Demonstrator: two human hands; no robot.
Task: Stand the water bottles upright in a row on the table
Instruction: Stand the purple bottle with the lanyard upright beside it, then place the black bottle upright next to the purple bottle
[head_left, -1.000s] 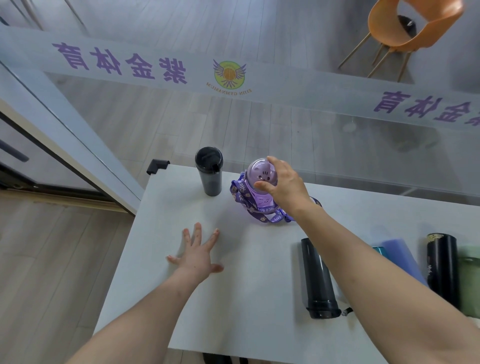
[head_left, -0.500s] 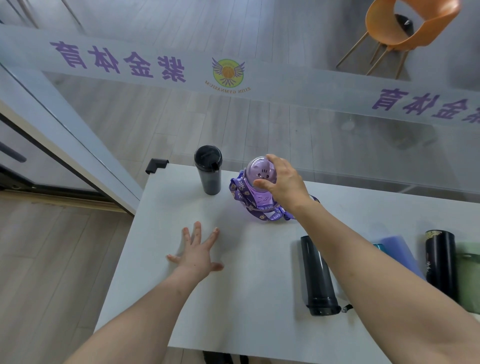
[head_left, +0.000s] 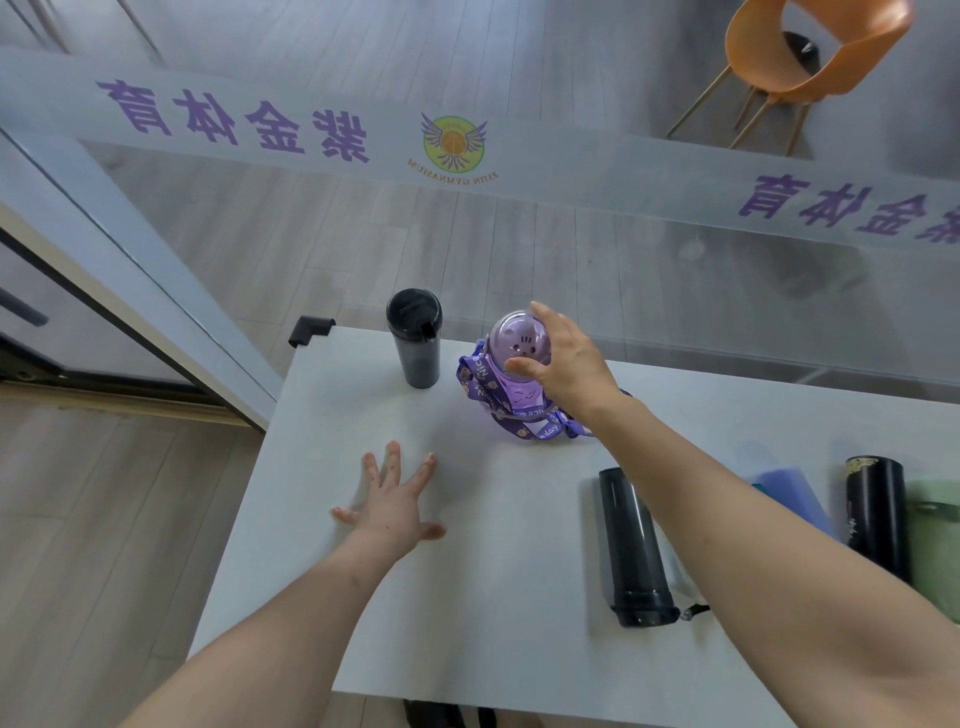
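A purple bottle (head_left: 511, 400) with a cartoon-face dome lid and a printed purple strap stands upright at the back of the white table (head_left: 498, 639). My right hand (head_left: 566, 364) grips its lid from the right, thumb in front and fingers over the top. Just left of it stands a black tumbler (head_left: 415, 343), upright. My left hand (head_left: 392, 501) lies flat on the table with fingers spread, holding nothing. A dark grey bottle (head_left: 634, 545) lies on its side to the right. A black bottle (head_left: 875, 514), a blue bottle (head_left: 792, 491) and a green one (head_left: 935, 540) also lie flat, partly hidden by my right arm.
A glass wall with purple lettering (head_left: 234, 122) runs right behind the table's far edge. A black corner guard (head_left: 309, 330) caps the table's back-left corner. An orange chair (head_left: 810, 57) stands beyond the glass. Wooden floor lies to the left.
Hardly anything differs: my right hand stays on the purple bottle's lid with its forefinger slightly raised, and my left hand has not moved.
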